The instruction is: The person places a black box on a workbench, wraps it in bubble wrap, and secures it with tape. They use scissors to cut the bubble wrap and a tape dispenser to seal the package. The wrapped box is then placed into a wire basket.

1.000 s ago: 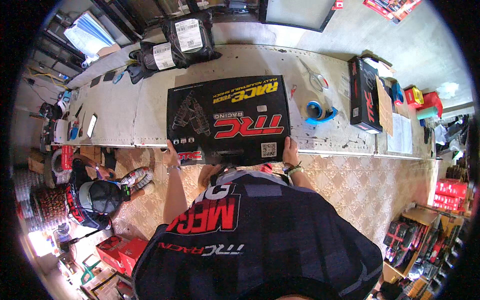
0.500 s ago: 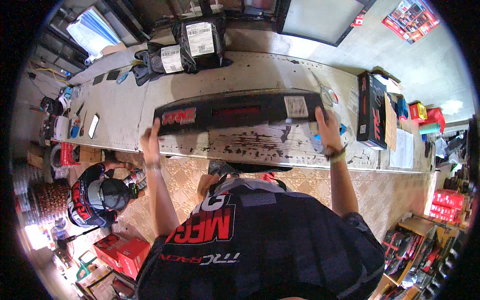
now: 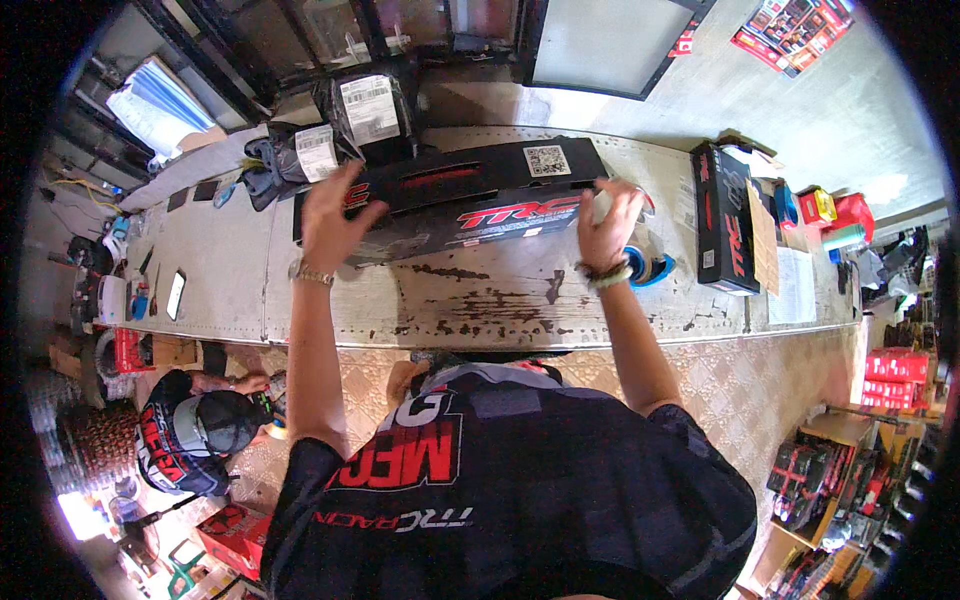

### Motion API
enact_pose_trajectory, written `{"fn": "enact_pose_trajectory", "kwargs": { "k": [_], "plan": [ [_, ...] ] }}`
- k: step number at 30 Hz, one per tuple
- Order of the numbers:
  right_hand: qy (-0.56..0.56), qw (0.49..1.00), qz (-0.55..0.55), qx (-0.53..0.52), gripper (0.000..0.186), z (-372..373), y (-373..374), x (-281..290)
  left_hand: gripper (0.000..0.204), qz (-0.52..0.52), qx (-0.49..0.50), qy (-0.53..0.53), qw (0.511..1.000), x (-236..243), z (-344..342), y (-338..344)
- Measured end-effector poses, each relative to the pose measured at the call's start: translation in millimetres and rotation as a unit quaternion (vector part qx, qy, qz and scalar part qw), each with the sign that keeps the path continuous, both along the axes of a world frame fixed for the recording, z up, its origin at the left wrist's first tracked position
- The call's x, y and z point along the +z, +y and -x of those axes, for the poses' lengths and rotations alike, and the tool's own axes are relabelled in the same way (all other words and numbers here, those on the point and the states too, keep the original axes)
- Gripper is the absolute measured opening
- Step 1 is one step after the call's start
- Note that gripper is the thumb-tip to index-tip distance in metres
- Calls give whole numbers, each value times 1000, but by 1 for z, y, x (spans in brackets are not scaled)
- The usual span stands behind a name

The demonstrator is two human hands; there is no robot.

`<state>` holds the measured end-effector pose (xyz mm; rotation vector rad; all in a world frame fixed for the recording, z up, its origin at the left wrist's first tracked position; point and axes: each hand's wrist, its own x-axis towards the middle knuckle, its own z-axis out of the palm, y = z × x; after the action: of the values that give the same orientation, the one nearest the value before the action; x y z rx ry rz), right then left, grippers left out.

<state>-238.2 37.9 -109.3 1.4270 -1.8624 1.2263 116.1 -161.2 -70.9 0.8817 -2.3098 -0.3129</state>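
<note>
A long black box (image 3: 425,228) with red and white lettering and a square white code label lies across the worktable (image 3: 450,310). My left hand (image 3: 335,228), open with fingers spread, hovers in front of the box's left end and partly hides it. At the right end is my right hand (image 3: 607,228), its fingers apart and slightly bent. It does not appear to grip the box; whether it touches it, I cannot tell. Just beside my right wrist sits a blue tape dispenser (image 3: 650,270). The scissors' handle (image 3: 646,203) is mostly hidden behind that hand.
Black wrapped parcels (image 3: 370,110) with white labels stand at the back. Another black box (image 3: 722,220) stands to the right, near cardboard and paper. A phone (image 3: 176,295) lies on the left. Below, a co-worker in a cap (image 3: 215,422) is on the floor side.
The black box was held up between both hands; now it rests farther back on the table with its lettered side facing me. Both hands have let go of their grip on its ends.
</note>
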Motion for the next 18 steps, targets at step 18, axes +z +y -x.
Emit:
{"fn": "enact_pose_trajectory", "kwargs": {
  "k": [18],
  "plan": [
    [-12,996,-73,53,43,-43,-15,-10,60,-86,-48,-125,987,57,93,3]
  ]
}}
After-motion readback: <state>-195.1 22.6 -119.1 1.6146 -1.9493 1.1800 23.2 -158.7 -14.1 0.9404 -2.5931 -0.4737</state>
